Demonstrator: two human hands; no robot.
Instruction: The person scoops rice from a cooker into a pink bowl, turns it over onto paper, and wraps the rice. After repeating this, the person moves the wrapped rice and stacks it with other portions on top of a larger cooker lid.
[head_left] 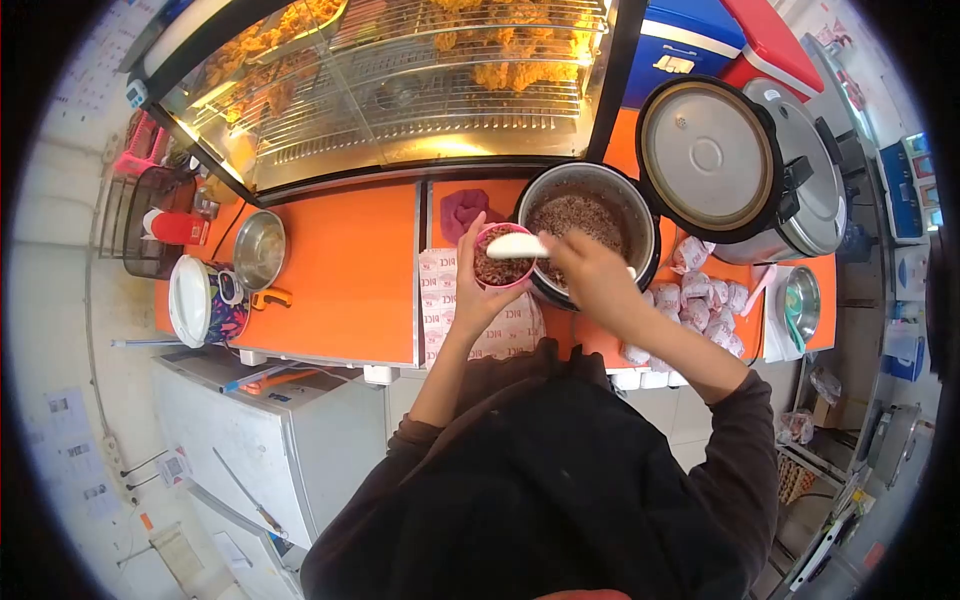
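Observation:
My left hand point(477, 290) is wrapped round a pink bowl point(484, 236) filled with dark reddish rice. In my right hand point(590, 268) is a white rice paddle point(515, 246), its blade over the rice in the bowl. Just right of the bowl stands an open rice cooker point(650, 225) with more of the brownish rice point(575, 222) inside. Printed wrapping paper point(510, 335) lies on the orange counter below my left hand. Several paper-wrapped bundles point(705, 305) are piled to the right of my right forearm.
A glass display cabinet point(380, 165) with fried chicken runs along the back. The cooker's raised lid point(708, 155) leans right. A metal bowl point(262, 252) and patterned bucket point(222, 315) stand left; another metal bowl point(808, 292) sits far right. A purple cloth point(463, 212) lies behind the pink bowl.

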